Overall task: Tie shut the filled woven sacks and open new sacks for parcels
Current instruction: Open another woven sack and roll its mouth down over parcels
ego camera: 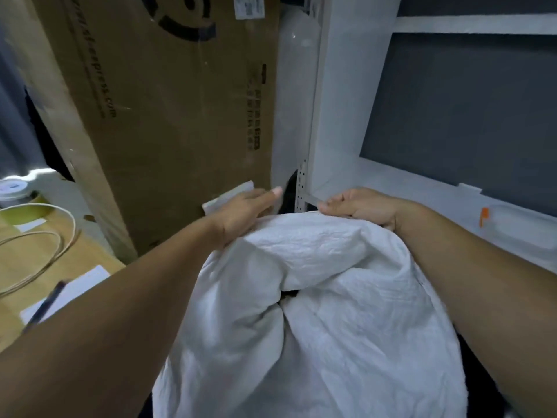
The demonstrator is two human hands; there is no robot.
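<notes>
Occupying the lower centre of the frame, a bulging white woven sack [346, 342] stands crumpled, its fabric folded inward along a dark crease near the middle. 2 bare forearms reach over it from the bottom corners toward its far upper edge. The left hand [241, 208] lies back-up on the sack's upper-left shoulder with 1 digit stretched straight ahead toward the cardboard. Its other fingers are hidden behind the hand and fabric, so whether they grip the cloth cannot be told. The right hand [361, 206] sits at the sack's upper-right edge with its fingers [328, 205] curled, pinching the rim of the fabric. Behind the left hand, filling the upper left and centre, a tall brown cardboard box [168, 116] leans upright, printed in black and bearing a white label at its top. A small white paper tab [229, 196] shows at its foot, just beyond the left hand. To the right of the box, a cloudy translucent plastic wrap [297, 86] fills the gap before a white shelf frame [337, 116], whose dark grey panel [467, 110] occupies the upper right. A small orange tag [484, 215] shows at mid-height near the right edge. In the lower left, a flat carton [18, 267] carries a coil of pale cord [73, 226], a roll of tape [18, 191], white labels [87, 282] and a blurred, dark pen-like object [45, 306].
</notes>
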